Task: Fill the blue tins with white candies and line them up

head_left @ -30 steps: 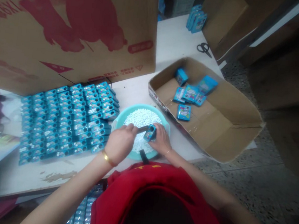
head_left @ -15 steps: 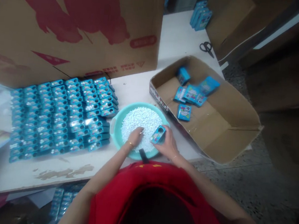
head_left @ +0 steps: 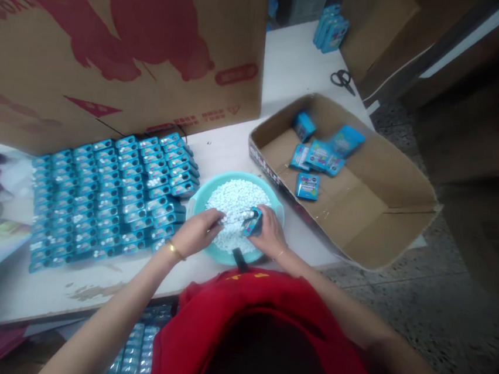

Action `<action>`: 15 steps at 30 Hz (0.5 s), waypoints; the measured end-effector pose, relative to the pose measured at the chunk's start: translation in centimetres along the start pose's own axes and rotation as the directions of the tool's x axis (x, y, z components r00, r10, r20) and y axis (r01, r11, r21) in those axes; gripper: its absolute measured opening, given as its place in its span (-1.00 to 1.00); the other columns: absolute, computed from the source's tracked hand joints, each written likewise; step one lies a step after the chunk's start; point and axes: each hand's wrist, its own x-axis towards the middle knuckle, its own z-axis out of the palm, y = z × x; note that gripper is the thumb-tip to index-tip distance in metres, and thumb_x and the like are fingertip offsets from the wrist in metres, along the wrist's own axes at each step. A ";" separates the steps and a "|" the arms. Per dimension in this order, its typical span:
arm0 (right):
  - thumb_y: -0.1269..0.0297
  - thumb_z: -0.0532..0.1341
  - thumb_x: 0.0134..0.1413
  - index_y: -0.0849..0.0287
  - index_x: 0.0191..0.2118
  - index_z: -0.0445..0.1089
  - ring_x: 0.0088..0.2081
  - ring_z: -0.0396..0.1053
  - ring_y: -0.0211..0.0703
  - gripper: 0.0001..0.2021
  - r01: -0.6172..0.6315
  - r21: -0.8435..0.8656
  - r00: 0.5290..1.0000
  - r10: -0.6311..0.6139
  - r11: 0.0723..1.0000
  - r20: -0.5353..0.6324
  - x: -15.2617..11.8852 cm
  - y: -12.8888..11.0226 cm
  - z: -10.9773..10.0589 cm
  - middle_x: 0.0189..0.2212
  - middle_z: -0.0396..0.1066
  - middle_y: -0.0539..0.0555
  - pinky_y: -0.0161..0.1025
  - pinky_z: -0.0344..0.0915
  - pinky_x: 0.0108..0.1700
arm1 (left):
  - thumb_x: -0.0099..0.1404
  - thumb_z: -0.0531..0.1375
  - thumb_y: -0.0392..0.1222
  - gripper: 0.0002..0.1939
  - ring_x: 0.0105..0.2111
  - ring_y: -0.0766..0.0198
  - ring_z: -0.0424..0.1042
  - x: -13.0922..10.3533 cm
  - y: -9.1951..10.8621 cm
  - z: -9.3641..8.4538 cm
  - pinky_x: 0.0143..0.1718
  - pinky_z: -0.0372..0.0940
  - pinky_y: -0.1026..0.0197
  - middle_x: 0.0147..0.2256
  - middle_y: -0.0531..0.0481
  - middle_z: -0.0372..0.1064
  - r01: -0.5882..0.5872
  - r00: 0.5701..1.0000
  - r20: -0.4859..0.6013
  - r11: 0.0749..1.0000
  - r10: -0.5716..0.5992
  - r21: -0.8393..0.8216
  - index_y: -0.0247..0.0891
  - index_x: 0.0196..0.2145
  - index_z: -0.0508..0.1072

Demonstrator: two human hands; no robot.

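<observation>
A teal basin [head_left: 195, 202] full of small white pellets [head_left: 235, 197] sits on the white table near my body. Over it, my right hand [head_left: 269, 236] grips a small blue box [head_left: 252, 221] with its open end turned left. My left hand [head_left: 198, 232], with a gold bangle on the wrist, holds a small scoop [head_left: 233, 216] with pellets against the box's opening.
Rows of several small blue boxes [head_left: 111, 197] lie left of the basin. A low cardboard tray [head_left: 361, 221] with a few blue boxes sits right. A big printed carton [head_left: 121, 51] stands behind. Scissors [head_left: 341, 80] and a stack of blue boxes [head_left: 331, 27] lie far back.
My left hand dipped into the pellets half a second ago and has come back up to the box opening. The right hand has tilted the box toward it again.
</observation>
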 end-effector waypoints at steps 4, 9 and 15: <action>0.33 0.25 -0.14 0.26 0.21 -0.01 0.18 0.13 0.18 -0.26 0.053 -0.014 0.999 -0.053 0.998 -0.009 0.1 -0.3 0.4 0.12 0.18 0.32 0.16 0.15 0.21 | 0.35 -0.01 -0.22 -0.79 -0.30 0.17 0.40 1.0 4.1 -1.7 -0.30 0.28 0.17 -0.22 -0.14 0.36 0.063 0.986 0.127 0.953 -0.105 0.297 -0.29 -0.15 0.36; 0.35 0.24 -0.16 0.23 0.22 -0.02 0.19 0.12 0.17 -0.24 0.038 -0.003 0.999 -0.038 0.999 -0.004 -0.1 -0.2 1.0 0.12 0.19 0.29 0.16 0.16 0.21 | 0.35 -0.09 -0.37 -0.75 -0.28 0.06 0.41 1.4 9.2 -3.0 -0.44 0.24 0.17 -0.26 -0.19 0.34 0.088 0.971 0.133 0.821 -0.196 0.564 -0.35 -0.18 0.37; 0.26 0.29 -0.13 0.22 0.22 -0.04 0.17 0.16 0.16 -0.23 -0.028 0.044 0.999 0.029 0.999 -0.037 -0.1 0.5 0.3 0.12 0.19 0.31 0.14 0.21 0.18 | 0.35 -0.06 -0.30 -0.77 -0.27 0.12 0.40 1.3 3.4 -1.4 -0.39 0.25 0.18 -0.22 -0.16 0.34 0.216 0.968 0.005 0.847 -0.250 0.485 -0.30 -0.15 0.34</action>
